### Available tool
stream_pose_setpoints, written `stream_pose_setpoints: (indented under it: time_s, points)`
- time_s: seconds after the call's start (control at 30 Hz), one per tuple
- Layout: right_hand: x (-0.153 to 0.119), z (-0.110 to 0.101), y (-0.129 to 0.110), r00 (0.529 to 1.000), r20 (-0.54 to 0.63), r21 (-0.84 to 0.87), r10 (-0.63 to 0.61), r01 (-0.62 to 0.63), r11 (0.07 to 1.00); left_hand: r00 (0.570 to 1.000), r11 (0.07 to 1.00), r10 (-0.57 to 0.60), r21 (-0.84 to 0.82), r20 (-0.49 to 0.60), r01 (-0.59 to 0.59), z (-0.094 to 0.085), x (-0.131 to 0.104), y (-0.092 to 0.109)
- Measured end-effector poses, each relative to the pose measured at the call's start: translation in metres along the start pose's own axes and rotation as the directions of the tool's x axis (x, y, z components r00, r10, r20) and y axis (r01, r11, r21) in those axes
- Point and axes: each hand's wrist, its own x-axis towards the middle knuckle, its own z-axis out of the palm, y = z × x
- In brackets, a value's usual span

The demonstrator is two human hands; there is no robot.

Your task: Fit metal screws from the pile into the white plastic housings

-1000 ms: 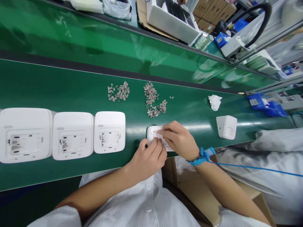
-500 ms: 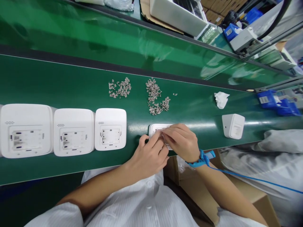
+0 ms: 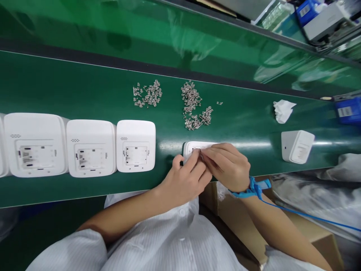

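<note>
A white plastic housing (image 3: 189, 146) lies at the front of the green bench, mostly covered by both hands. My left hand (image 3: 187, 178) rests over its near left part, fingers bent and closed on it, fingertips in the recess. My right hand (image 3: 229, 165), wearing a blue wrist strap (image 3: 251, 188), comes from the right with thumb and fingers pinched together at the same spot. Whatever small piece the right fingertips hold is hidden. Beyond the hands lie a pile of small metal contact pieces (image 3: 191, 96) and a second metal pile (image 3: 152, 94) to its left.
On the left stand several white housings (image 3: 137, 130) in a row, their compartments facing up. To the right are another white unit (image 3: 299, 146), a crumpled tissue (image 3: 283, 111) and a blue bin (image 3: 348, 113). A blue cord (image 3: 304, 216) trails right from the strap.
The camera view has shifted, so the bench things sit further right and a little higher. My hands stay together on the housing, with only slight finger movement.
</note>
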Motion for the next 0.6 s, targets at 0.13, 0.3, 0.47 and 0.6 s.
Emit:
stream_pose_setpoints:
  time_s: [0.13,0.3,0.47,0.6]
  points:
    - [0.002,-0.002,0.001,0.997,0.069,0.017,-0.038,0.037,0.999,0.999,0.999,0.02,-0.036,0.04,-0.019,0.0,0.0,-0.002]
    - [0.008,-0.005,0.0,0.977,0.195,0.001,-0.089,0.091,0.996,0.996,0.998,0.032,-0.061,0.085,-0.027,-0.004,0.0,-0.004]
    - [0.014,-0.003,-0.001,0.996,0.046,-0.123,0.078,-0.071,0.99,0.996,0.998,0.042,-0.043,0.073,-0.039,-0.005,-0.004,-0.004]
    - [0.017,-0.003,-0.002,0.987,0.053,-0.22,0.149,-0.134,0.966,0.998,0.996,0.016,-0.084,0.053,-0.011,-0.003,-0.005,-0.004]
